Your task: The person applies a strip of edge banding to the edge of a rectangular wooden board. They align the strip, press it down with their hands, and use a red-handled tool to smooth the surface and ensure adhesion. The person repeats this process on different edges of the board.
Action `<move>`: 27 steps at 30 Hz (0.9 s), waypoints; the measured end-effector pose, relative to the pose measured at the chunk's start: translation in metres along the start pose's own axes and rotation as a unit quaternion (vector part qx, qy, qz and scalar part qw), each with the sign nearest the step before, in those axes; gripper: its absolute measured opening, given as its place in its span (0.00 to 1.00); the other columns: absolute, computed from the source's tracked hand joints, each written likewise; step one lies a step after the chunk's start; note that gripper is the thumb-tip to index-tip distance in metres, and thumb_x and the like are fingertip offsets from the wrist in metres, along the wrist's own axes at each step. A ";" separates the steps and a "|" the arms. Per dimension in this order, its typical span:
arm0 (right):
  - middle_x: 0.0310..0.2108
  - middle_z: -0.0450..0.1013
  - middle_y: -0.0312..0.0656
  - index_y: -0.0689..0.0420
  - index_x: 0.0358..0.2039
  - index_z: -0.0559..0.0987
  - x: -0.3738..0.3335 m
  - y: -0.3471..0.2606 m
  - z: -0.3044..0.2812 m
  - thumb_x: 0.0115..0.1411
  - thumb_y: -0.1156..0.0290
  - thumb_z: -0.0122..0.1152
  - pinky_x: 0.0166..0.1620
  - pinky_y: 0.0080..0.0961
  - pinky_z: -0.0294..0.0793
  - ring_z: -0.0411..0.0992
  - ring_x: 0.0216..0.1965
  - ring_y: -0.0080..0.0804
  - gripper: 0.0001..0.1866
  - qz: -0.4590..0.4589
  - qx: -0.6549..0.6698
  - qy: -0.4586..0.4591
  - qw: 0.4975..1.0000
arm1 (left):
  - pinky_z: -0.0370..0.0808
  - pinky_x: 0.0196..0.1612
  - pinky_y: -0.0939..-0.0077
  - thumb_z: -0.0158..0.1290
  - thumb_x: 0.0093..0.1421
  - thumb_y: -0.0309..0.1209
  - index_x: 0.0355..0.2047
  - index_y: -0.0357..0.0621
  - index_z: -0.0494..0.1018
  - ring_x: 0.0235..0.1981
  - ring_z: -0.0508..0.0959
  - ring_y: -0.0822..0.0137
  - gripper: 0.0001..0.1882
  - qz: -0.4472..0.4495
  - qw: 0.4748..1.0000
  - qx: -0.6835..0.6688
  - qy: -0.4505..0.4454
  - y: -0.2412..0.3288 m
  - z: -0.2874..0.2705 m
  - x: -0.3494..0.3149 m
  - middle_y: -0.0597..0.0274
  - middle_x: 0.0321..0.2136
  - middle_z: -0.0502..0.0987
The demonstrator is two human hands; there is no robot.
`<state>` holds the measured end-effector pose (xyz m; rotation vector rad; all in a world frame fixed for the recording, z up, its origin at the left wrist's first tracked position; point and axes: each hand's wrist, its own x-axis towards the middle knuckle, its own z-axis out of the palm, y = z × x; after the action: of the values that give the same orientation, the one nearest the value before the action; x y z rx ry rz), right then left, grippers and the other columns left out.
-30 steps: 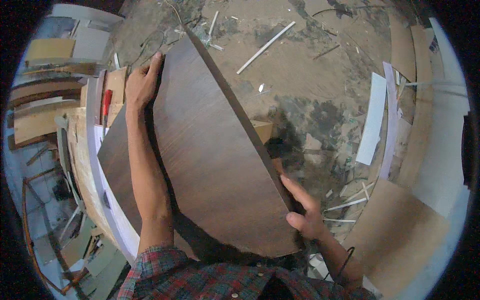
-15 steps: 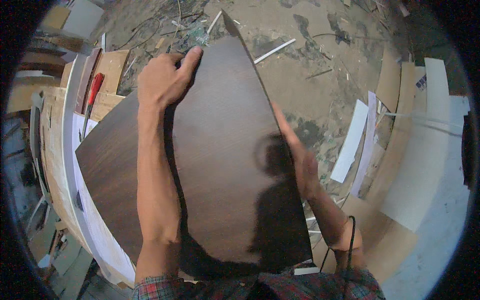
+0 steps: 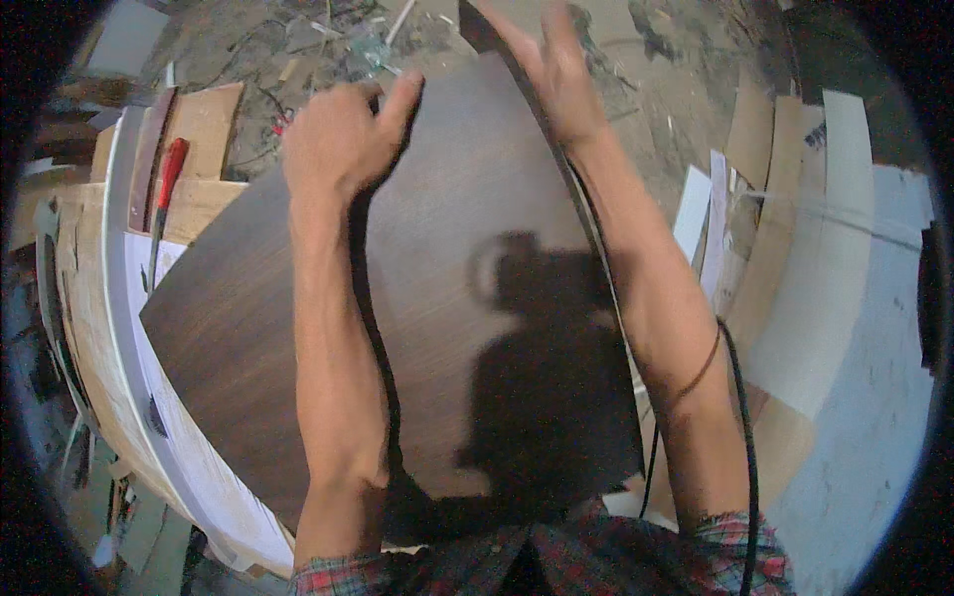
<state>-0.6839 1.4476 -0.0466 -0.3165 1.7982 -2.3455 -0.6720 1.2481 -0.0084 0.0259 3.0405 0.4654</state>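
A dark brown wood-grain board (image 3: 447, 199) lies before me, its glossy face carrying a dark shadow. My left hand (image 3: 348, 134) is closed over its far left edge, thumb on top and fingers curled out of sight beyond the edge. A thin dark strip (image 3: 485, 28) runs along the board's right edge and sticks out past the far corner. Against the outer side of this strip, near that corner, lies my right hand (image 3: 561, 79), fingers stretched forward and somewhat blurred.
A red-handled screwdriver (image 3: 171, 169) rests on boards to the left, beside a white-edged panel (image 3: 117, 228). Long pale board offcuts (image 3: 845, 248) lie at the right. Scraps litter the floor (image 3: 636, 109). A black cord (image 3: 747, 417) hangs by my right arm.
My right hand has slid forward along the board's right edge to the far corner. The left hand keeps its grip. The board sits slightly differently in view.
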 end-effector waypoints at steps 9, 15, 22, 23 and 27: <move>0.73 0.36 0.55 0.63 0.70 0.39 -0.066 0.008 0.000 0.61 0.28 0.32 0.72 0.35 0.35 0.34 0.73 0.45 0.54 0.009 -0.031 0.066 0.997 | 0.73 0.49 0.57 0.48 0.56 0.67 0.40 0.39 0.81 0.41 0.81 0.47 0.39 -0.015 0.999 -0.004 -0.030 -0.008 0.010 0.020 0.40 0.35 0.81; 0.72 0.36 0.59 0.69 0.69 0.43 -0.172 0.008 0.011 0.65 0.33 0.34 0.71 0.34 0.35 0.36 0.73 0.46 0.52 -0.073 -0.130 0.031 0.988 | 0.72 0.51 0.61 0.50 0.52 0.70 0.42 0.35 0.81 0.44 0.81 0.52 0.44 0.033 0.997 -0.048 0.040 -0.045 0.029 0.048 0.43 0.38 0.82; 0.72 0.35 0.61 0.69 0.69 0.35 -0.332 -0.053 0.024 0.63 0.31 0.34 0.71 0.34 0.34 0.33 0.74 0.46 0.55 0.030 -0.053 0.064 0.996 | 0.69 0.55 0.60 0.49 0.52 0.70 0.47 0.35 0.78 0.49 0.78 0.49 0.46 -0.013 0.999 0.027 0.015 -0.041 0.023 0.056 0.42 0.43 0.80; 0.72 0.34 0.61 0.68 0.69 0.32 -0.351 -0.047 0.023 0.62 0.28 0.33 0.71 0.33 0.33 0.32 0.74 0.44 0.58 0.029 -0.020 0.073 0.997 | 0.68 0.55 0.60 0.49 0.53 0.70 0.48 0.35 0.78 0.50 0.78 0.48 0.46 -0.003 1.000 0.022 0.012 -0.034 0.022 0.050 0.41 0.44 0.80; 0.72 0.37 0.60 0.66 0.69 0.36 -0.426 -0.026 0.018 0.63 0.31 0.34 0.71 0.35 0.34 0.34 0.73 0.45 0.54 0.099 0.009 0.117 0.988 | 0.67 0.57 0.61 0.47 0.55 0.69 0.49 0.33 0.77 0.52 0.76 0.48 0.46 -0.086 0.989 0.117 0.015 0.017 -0.002 0.006 0.40 0.47 0.78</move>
<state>-0.2693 1.5491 -0.0446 0.1400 1.8087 -2.3359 -0.6780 1.2645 -0.0019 -0.2318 3.0715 0.0952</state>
